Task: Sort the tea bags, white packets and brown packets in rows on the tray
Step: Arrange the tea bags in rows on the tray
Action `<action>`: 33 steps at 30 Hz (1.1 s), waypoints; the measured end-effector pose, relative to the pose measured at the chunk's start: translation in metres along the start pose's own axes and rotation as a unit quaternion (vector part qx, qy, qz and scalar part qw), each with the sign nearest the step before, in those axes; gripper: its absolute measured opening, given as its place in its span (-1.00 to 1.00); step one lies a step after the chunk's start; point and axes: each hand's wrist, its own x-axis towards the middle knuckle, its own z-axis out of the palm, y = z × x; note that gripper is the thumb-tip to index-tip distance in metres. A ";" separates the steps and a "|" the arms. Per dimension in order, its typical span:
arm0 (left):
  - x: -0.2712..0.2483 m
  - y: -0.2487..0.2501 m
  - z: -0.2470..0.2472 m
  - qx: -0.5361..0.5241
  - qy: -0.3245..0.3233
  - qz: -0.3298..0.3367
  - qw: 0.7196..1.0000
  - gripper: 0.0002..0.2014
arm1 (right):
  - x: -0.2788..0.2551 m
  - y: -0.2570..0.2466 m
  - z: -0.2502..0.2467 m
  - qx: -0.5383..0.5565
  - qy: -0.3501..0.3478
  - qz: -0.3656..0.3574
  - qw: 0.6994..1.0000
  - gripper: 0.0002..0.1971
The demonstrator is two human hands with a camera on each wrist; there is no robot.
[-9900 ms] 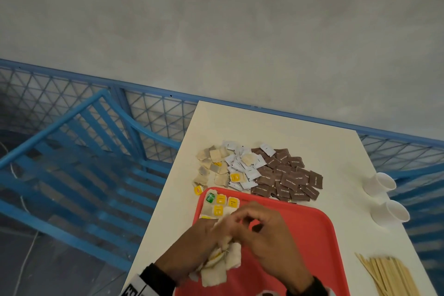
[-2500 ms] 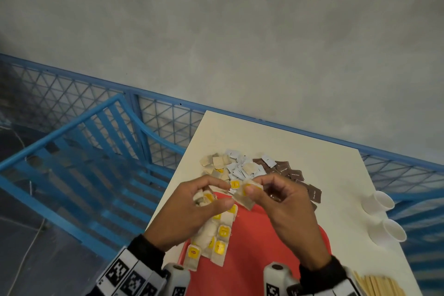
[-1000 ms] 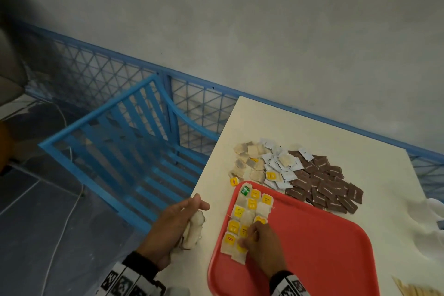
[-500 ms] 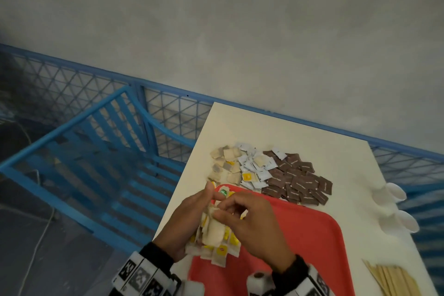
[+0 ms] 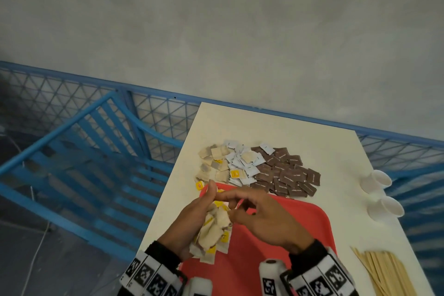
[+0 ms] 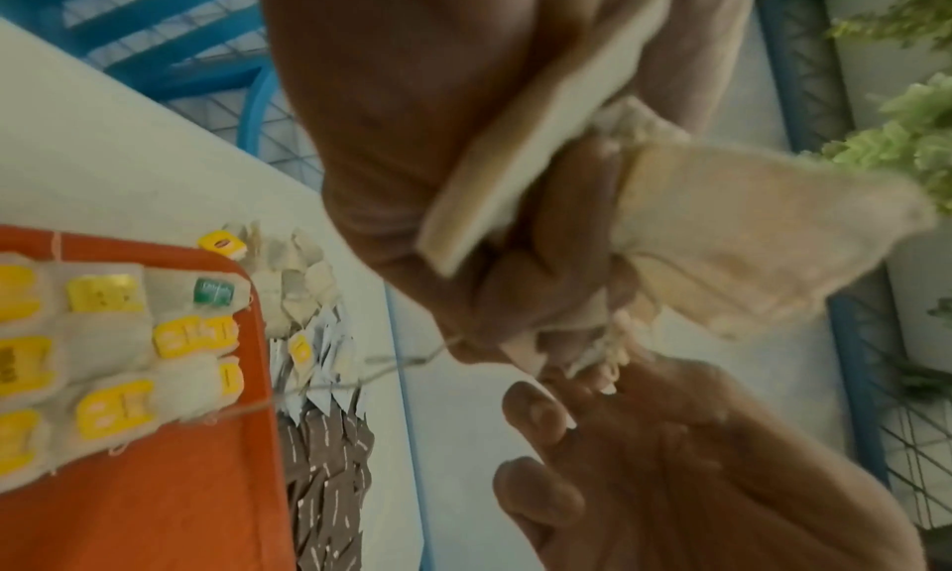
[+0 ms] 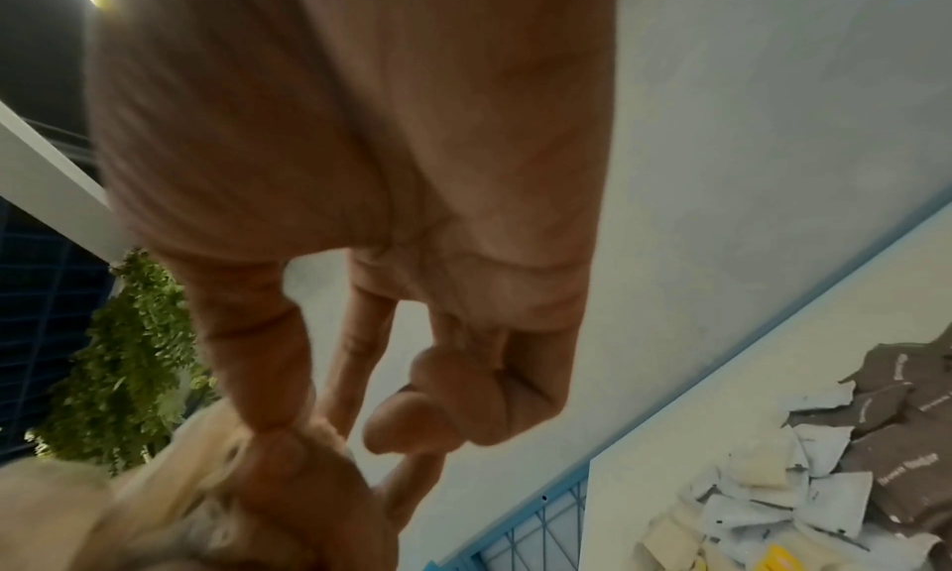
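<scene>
My left hand [image 5: 198,214] grips a bunch of tea bags [image 5: 212,230] over the left edge of the red tray [image 5: 295,230]. My right hand [image 5: 234,209] meets it, thumb and forefinger pinching a tea bag at the top of the bunch. In the left wrist view the gripped tea bags [image 6: 742,234] fan out of the fist, and rows of tea bags with yellow tags [image 6: 108,335] lie in the tray's corner [image 6: 154,498]. Beyond the tray lie loose tea bags [image 5: 213,163], white packets [image 5: 242,163] and brown packets [image 5: 286,175].
Two white cups [image 5: 377,180] lie on their sides at the table's right edge, with a bundle of wooden stirrers [image 5: 389,271] nearer me. A blue metal fence and bench [image 5: 84,163] stand off the table's left side. The tray's middle and right are bare.
A second ago my right hand pressed a tea bag down in the tray while the left held the bunch off to the left. Both hands have since come together over the tray's left edge.
</scene>
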 end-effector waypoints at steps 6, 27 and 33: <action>0.004 -0.001 0.006 -0.046 -0.017 -0.056 0.997 -0.37 | -0.008 0.003 -0.021 0.005 -0.052 0.000 0.999 -0.68; 0.006 0.031 0.018 0.118 0.071 0.128 0.982 -0.58 | 0.000 -0.019 -0.072 0.008 0.168 -0.048 0.985 -0.89; -0.002 0.055 0.035 0.255 0.040 0.259 0.931 -0.86 | 0.002 -0.030 -0.063 0.001 0.153 -0.061 0.986 -0.90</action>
